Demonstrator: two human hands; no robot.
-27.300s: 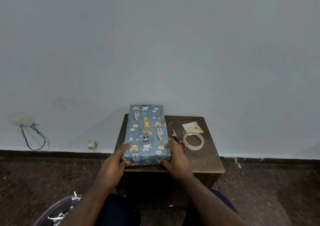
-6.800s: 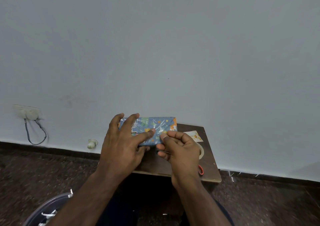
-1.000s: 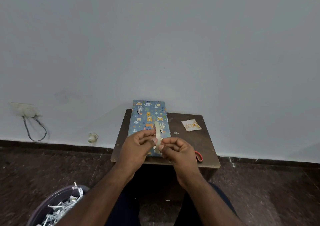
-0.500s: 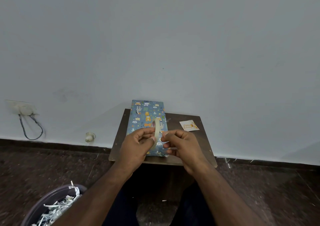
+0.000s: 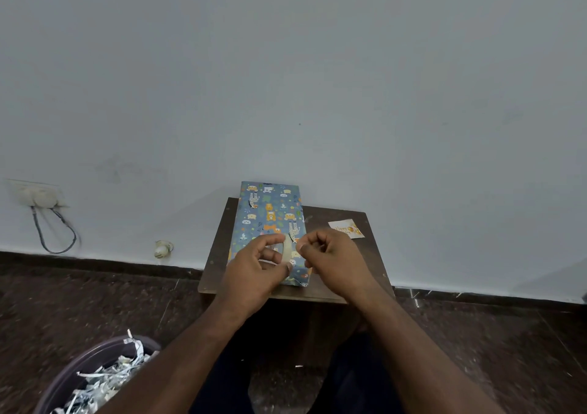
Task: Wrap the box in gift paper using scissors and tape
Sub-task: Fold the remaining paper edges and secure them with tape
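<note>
The box (image 5: 270,219) lay on the bench (image 5: 336,264) already covered in gift paper, while above its near end the left hand (image 5: 254,267) gripped the tape roll (image 5: 287,250) and the right hand (image 5: 330,261) pinched at its edge, suggesting only final taping remained.

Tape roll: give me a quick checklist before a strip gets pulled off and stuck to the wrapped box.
1. Tape roll held edge-on by left hand: ok.
2. Right hand fingers at the roll's edge: ok; free end caught: cannot tell.
3. Wrapped box lying flat on the small table: ok.
4. Near end flap closed: not ok, a paper corner sticks out.
5. Scissors in view for cutting: not ok, none visible.
</note>
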